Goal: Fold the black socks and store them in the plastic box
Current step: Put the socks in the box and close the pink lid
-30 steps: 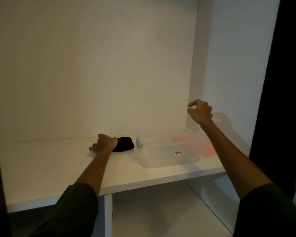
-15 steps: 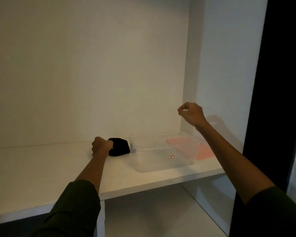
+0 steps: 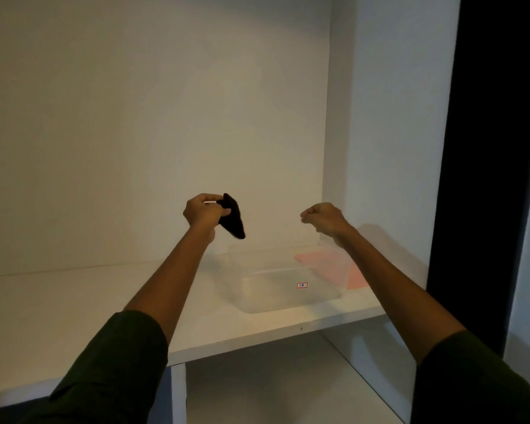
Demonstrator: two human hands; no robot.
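Note:
The folded black socks (image 3: pixel 233 218) hang in the air, pinched in my left hand (image 3: pixel 203 212) above the left end of the clear plastic box (image 3: pixel 276 293). The box sits open on the white shelf (image 3: pixel 74 301) and has a small red-edged label on it. My right hand (image 3: pixel 323 218) hovers above the box's right side with its fingers curled in and nothing in them.
A pink lid or sheet (image 3: pixel 334 264) lies behind the box against the right wall (image 3: pixel 380 148) of the cabinet. A lower shelf (image 3: pixel 273 387) shows beneath. A dark door edge (image 3: pixel 487 148) stands at the far right.
My left hand has lifted the black socks off the shelf and carried them up and right, over the box. My right hand stayed raised and drifted slightly left.

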